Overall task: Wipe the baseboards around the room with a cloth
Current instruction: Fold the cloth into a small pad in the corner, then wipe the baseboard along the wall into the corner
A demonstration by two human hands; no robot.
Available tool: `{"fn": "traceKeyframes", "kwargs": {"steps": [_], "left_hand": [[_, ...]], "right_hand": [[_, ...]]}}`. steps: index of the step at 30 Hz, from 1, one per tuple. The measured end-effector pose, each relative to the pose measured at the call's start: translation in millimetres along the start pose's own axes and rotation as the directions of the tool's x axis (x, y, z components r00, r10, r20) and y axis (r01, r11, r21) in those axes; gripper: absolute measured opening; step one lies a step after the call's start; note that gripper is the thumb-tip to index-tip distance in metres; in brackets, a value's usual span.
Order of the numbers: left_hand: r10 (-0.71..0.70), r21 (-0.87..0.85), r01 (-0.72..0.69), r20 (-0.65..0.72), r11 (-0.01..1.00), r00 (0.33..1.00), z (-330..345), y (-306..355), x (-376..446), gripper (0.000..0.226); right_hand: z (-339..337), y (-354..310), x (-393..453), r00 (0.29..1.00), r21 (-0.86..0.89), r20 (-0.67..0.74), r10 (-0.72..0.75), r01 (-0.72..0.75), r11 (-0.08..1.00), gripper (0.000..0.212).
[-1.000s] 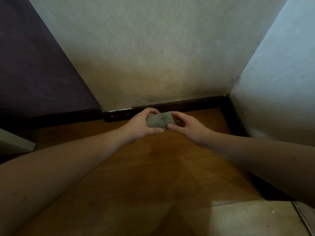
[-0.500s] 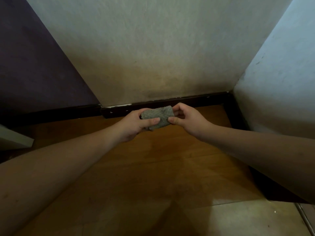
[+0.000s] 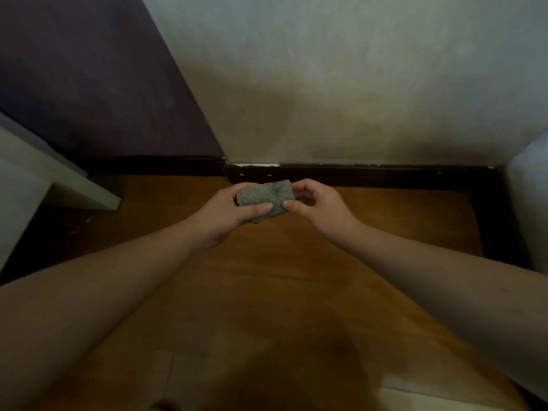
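Both hands on a folded grey cloth [image 3: 264, 199], held up above the wood floor [image 3: 281, 292], just short of the dark baseboard [image 3: 370, 176]. Left hand [image 3: 228, 215] gripping one end, right hand [image 3: 317, 207] pinching the other.

Dim interior, corner of a room. Pale off-white plaster wall [image 3: 341, 84] straight ahead, yellowish-brown staining over its lower part. Dark purple painted wall [image 3: 89, 78] to the left; the two meet at a vertical edge. Lighter bluish-white wall section [image 3: 530, 203] at far right. Brown wooden plank floor [image 3: 281, 277] with visible board seams; a paler patch at bottom right. White angular furniture piece [image 3: 59, 179] at left, standing on the floor against the purple wall.
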State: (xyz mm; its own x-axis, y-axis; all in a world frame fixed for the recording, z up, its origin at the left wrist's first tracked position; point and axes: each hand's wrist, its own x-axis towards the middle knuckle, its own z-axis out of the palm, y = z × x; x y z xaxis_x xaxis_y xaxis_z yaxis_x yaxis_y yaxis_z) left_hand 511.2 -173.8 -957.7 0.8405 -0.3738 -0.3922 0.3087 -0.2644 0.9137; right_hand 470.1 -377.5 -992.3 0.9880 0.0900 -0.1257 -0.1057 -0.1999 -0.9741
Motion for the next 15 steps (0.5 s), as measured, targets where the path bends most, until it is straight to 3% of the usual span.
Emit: {"fn": "traceKeyframes", "kwargs": {"steps": [3, 6, 11, 15], "left_hand": [[-0.004, -0.01, 0.003, -0.125, 1.0, 0.992, -16.8, -4.7, -10.2, 0.048], [-0.039, 0.02, 0.046, -0.267, 0.999, 0.963, -32.2, -3.2, -20.2, 0.044], [-0.045, 0.026, 0.063, -0.443, 0.998, 0.895, -51.6, -0.8, -36.0, 0.042], [-0.073, 0.011, 0.097, -0.569, 0.995, 0.819, -59.0, -13.9, -43.8, 0.042]], "right_hand": [[11.8, 0.7, 17.3, 0.995, -0.062, 0.099, -0.005, 0.011, 0.998, 0.045], [10.6, 6.9, 39.2, 0.988, -0.311, 0.154, 0.022, 0.027, 0.95, 0.058], [20.6, 30.0, 39.1, 0.962, -0.672, 0.262, 0.071, 0.129, 0.73, 0.065], [34.2, 57.2, 34.0, 0.914, -0.783, 0.393, 0.097, 0.278, 0.557, 0.067]]}}
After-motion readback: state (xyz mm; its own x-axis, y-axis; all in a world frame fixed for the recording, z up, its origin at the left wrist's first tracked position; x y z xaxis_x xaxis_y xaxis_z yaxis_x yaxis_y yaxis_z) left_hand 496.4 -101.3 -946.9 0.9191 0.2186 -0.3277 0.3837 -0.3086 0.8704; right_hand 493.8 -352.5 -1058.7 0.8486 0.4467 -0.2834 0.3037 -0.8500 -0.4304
